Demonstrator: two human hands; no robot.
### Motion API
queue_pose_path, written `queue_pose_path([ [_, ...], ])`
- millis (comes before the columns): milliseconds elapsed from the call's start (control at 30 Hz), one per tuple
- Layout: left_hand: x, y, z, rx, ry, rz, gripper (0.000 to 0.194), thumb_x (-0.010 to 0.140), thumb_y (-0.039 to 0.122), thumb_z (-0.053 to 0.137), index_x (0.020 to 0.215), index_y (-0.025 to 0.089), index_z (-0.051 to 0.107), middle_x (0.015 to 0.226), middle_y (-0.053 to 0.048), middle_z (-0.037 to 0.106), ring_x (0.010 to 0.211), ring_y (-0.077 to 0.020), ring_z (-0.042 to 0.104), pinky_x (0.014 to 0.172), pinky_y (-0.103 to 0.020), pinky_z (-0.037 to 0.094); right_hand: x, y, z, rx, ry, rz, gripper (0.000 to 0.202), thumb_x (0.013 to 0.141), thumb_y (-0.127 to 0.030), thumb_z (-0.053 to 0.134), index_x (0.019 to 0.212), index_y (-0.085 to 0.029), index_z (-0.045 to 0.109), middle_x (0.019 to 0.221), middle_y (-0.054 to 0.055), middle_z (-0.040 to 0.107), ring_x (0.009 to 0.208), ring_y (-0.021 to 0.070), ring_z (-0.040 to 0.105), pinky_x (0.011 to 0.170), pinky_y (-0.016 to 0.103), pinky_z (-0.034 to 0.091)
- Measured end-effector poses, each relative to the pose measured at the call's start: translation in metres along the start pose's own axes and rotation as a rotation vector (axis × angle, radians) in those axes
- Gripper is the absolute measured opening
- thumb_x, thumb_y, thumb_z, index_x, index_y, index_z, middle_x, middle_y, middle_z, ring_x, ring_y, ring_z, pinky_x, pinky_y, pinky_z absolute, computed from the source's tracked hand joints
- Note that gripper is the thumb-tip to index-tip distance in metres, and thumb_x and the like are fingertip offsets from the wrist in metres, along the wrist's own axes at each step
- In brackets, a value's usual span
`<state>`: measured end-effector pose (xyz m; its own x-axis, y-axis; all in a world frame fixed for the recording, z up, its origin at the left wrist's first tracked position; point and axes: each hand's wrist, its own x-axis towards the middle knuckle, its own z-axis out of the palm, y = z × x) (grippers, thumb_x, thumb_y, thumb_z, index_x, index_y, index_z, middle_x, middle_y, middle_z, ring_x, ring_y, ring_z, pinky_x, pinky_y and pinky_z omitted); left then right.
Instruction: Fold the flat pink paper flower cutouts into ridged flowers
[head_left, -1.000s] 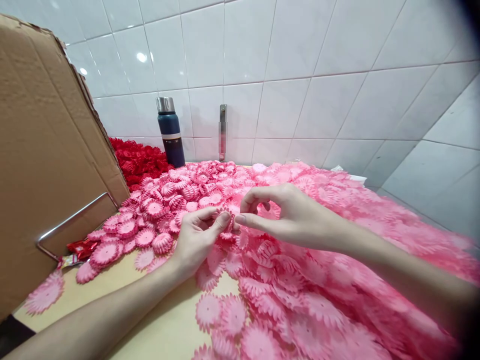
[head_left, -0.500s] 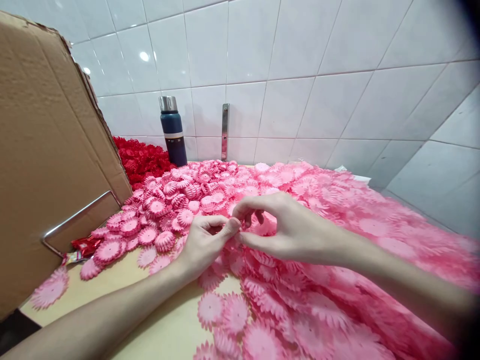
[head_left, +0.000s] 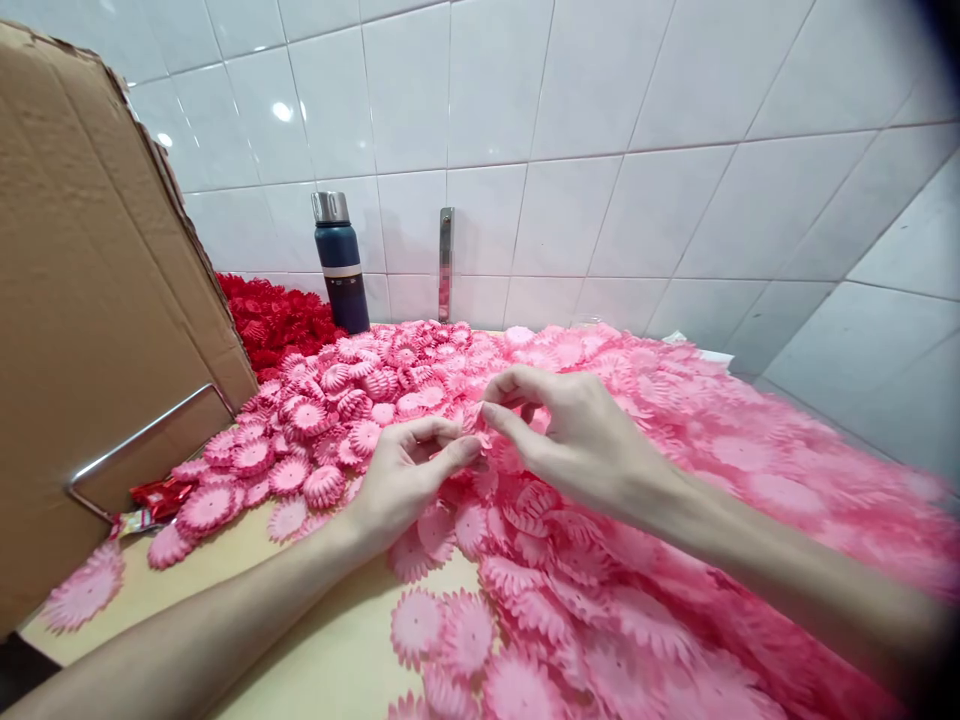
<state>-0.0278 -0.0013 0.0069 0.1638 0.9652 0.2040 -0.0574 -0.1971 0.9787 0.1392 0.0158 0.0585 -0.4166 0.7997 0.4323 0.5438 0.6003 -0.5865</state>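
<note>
Fingertips of both hands meet over a wide heap of pink flower pieces (head_left: 600, 560) in the head view, the only view there is. The left hand (head_left: 401, 480) rests low on the heap, thumb and forefinger drawn together towards a small pink flower piece (head_left: 474, 418) held up between the two hands; the right hand (head_left: 577, 440) comes in from the right and pinches that same piece from above with its thumb and forefinger, the other fingers curled loosely. The piece sits just above the heap, near the middle of the bench (head_left: 330, 650), though it is so small and so much the colour of what lies beneath that I cannot be sure whether one layer or two is being held. Judging from the grip, the step in hand is the fine work on a single piece, separating or shaping it between the fingertips; the next move would call for a steady, light pinch so the thin petals do not tear, and a spot to set it down apart from the flat ones. To the left the heap gives way to cupped, shaped flowers (head_left: 322, 420), with a pile of red flowers (head_left: 281, 325) behind them, a dark flask (head_left: 341, 265) standing against the tiled wall (head_left: 637, 130), and a cardboard box (head_left: 90, 330) leaning at the left edge.
</note>
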Motion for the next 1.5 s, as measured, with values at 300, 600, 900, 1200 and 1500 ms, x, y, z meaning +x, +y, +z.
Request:
queue_pose_path([
  [300,-0.005,-0.006,0.007,-0.072,-0.061,-0.081,0.016,0.077,0.026,0.069,0.075,0.011,0.062,0.067,0.0,0.061,0.064,-0.0093,0.059,0.064,-0.02,0.048,0.014,0.015,-0.049,-0.162,0.355,0.07,0.035,0.075,-0.045,0.067,0.098,-0.019,0.065,0.099,0.011,0.069,0.083,0.027,0.065,0.066,0.041,0.052],
  [600,-0.002,-0.008,0.001,-0.107,-0.05,-0.031,0.015,0.079,0.022,0.068,0.09,0.013,0.064,0.082,-0.004,0.067,0.077,-0.0123,0.065,0.075,-0.025,0.052,0.005,0.008,-0.022,-0.164,-0.22,-0.086,0.011,0.081,-0.024,0.059,0.086,-0.018,0.066,0.084,0.004,0.068,0.074,0.0161,0.061,0.065,0.031,0.049],
  [900,0.0,-0.011,0.002,-0.242,0.008,-0.088,0.017,0.077,0.024,0.07,0.082,0.013,0.058,0.073,-0.001,0.066,0.069,-0.0128,0.067,0.071,-0.026,0.056,0.008,0.031,-0.004,-0.344,-0.149,-0.243,0.015,0.08,-0.007,0.058,0.08,-0.015,0.071,0.085,0.007,0.066,0.079,0.0172,0.059,0.071,0.032,0.048],
  [1200,0.004,-0.011,0.0,-0.339,0.03,-0.104,0.035,0.076,0.031,0.072,0.104,0.016,0.056,0.077,-0.002,0.067,0.065,-0.0142,0.068,0.067,-0.029,0.057,0.004,0.023,-0.011,-0.211,-0.147,-0.555,0.022,0.083,-0.009,0.058,0.084,-0.023,0.074,0.091,0.006,0.057,0.072,0.0111,0.054,0.054,0.022,0.042],
  [1500,-0.001,-0.009,-0.001,-0.082,0.02,-0.076,0.023,0.071,0.031,0.075,0.067,0.011,0.064,0.062,-0.001,0.064,0.055,-0.0083,0.058,0.055,-0.019,0.047,0.004,0.012,-0.023,0.028,-0.206,-0.353,0.009,0.078,-0.01,0.061,0.084,-0.015,0.066,0.082,0.003,0.069,0.074,0.0127,0.063,0.068,0.025,0.053],
])
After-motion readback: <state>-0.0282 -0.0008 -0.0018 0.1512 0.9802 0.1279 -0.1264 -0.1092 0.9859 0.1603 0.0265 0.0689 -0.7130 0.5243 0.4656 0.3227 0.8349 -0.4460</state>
